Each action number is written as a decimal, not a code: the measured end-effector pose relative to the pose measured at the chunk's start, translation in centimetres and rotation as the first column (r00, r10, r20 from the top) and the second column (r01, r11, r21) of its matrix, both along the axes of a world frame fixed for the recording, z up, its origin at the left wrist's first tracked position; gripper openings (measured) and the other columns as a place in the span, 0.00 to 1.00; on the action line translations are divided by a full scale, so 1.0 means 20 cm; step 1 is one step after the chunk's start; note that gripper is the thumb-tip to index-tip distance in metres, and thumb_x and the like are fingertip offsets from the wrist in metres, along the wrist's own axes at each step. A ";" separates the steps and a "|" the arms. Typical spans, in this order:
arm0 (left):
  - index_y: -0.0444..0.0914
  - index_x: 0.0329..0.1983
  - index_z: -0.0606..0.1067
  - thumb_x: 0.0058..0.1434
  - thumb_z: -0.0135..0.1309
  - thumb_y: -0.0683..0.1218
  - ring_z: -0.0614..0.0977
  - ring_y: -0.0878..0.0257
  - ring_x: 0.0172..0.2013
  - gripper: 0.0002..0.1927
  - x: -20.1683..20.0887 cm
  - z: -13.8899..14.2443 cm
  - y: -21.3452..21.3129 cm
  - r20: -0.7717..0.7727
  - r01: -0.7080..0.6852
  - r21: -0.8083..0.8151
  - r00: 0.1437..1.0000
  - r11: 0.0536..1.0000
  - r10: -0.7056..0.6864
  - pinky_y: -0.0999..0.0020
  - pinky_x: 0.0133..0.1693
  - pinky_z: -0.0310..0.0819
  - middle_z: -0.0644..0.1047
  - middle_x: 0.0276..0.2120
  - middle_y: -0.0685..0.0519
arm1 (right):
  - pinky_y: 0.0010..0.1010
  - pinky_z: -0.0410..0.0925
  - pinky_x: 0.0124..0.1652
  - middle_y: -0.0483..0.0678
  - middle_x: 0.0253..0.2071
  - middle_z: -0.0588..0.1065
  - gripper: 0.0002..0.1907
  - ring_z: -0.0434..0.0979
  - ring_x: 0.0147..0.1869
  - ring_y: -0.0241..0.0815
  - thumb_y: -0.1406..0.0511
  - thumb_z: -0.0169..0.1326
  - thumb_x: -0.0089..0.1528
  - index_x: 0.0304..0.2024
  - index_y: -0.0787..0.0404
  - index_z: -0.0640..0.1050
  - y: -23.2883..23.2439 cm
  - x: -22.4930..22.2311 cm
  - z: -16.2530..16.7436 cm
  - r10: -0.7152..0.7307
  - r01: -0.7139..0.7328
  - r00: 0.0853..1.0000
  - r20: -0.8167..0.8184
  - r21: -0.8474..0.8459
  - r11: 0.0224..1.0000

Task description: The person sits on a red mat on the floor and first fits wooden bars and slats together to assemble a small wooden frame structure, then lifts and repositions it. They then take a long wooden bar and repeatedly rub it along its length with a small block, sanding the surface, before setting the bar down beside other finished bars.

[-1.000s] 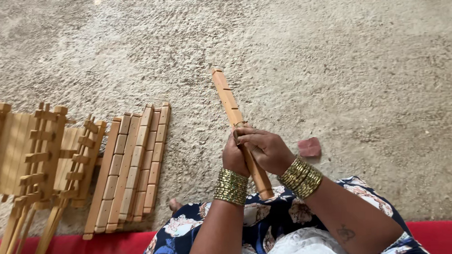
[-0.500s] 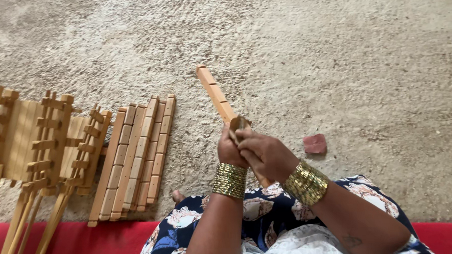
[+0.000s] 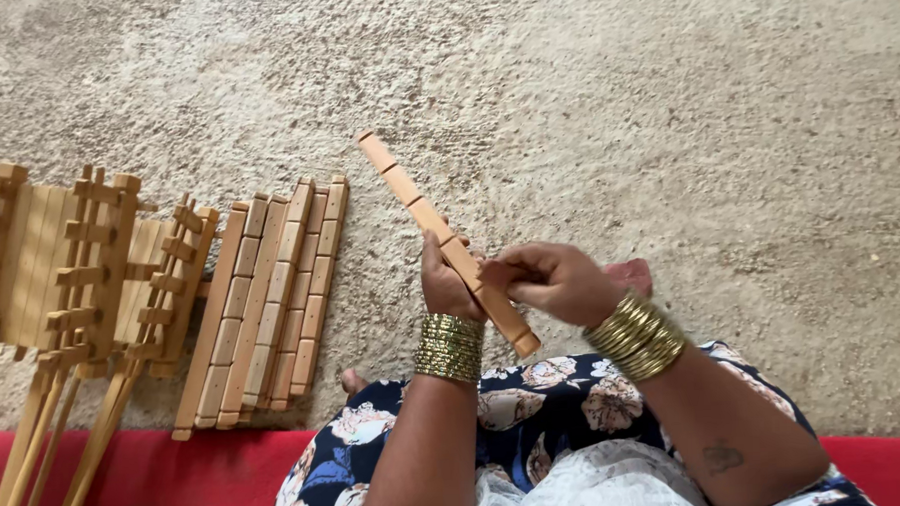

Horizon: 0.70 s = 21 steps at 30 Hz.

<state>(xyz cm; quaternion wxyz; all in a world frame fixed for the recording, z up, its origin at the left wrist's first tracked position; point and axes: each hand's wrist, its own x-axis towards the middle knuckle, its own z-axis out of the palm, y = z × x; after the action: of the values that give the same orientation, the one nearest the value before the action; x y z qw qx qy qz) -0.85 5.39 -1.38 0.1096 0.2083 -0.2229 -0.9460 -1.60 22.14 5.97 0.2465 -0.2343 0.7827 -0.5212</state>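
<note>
A long notched wooden stick (image 3: 419,209) slants up and to the left above my lap. My left hand (image 3: 445,281) grips it around its lower middle. My right hand (image 3: 554,280) pinches a small piece against the stick's side, close to its lower end; what the fingers hold is too small to make out. Both wrists carry stacks of gold bangles.
Several similar notched sticks (image 3: 265,299) lie side by side on the beige carpet to my left. Further left stand assembled wooden lattice frames (image 3: 67,276). A small reddish object (image 3: 630,273) lies behind my right hand. A red mat edge (image 3: 159,483) runs along the bottom.
The stick has tilted further left and its tip has swung away from centre. My right hand has slid from the stick's top side to its right side.
</note>
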 end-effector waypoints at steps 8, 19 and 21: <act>0.36 0.48 0.64 0.76 0.40 0.54 0.74 0.65 0.26 0.15 0.00 -0.11 0.08 -0.039 0.150 -0.242 0.986 0.959 -0.164 0.72 0.27 0.75 0.70 0.31 0.54 | 0.31 0.78 0.45 0.54 0.41 0.82 0.13 0.83 0.42 0.39 0.75 0.54 0.59 0.47 0.70 0.80 0.08 -0.09 -0.09 -0.331 0.398 0.909 0.253 -0.297 0.868; 0.34 0.53 0.64 0.76 0.32 0.52 0.81 0.60 0.38 0.18 0.03 0.02 0.08 -0.013 0.343 -0.106 0.938 0.933 -0.346 0.68 0.40 0.83 0.75 0.40 0.47 | 0.34 0.78 0.51 0.54 0.56 0.78 0.16 0.82 0.55 0.49 0.74 0.50 0.62 0.51 0.62 0.81 -0.05 -0.01 -0.09 -0.086 0.117 0.761 -0.643 0.006 0.993; 0.31 0.55 0.66 0.79 0.29 0.52 0.81 0.59 0.41 0.21 0.04 0.03 0.08 -0.132 0.322 -0.037 0.937 0.946 -0.324 0.68 0.43 0.83 0.74 0.41 0.45 | 0.35 0.77 0.51 0.57 0.57 0.77 0.17 0.81 0.56 0.51 0.74 0.49 0.63 0.52 0.63 0.81 -0.07 -0.02 -0.10 -0.056 0.111 0.744 -0.666 0.040 0.993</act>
<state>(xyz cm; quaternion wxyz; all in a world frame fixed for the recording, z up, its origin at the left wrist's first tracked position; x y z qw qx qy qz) -0.08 6.94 -0.70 -0.0307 0.1030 -0.2529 -0.9615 -2.05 20.79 4.07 -0.0622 -0.3591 0.8484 -0.3840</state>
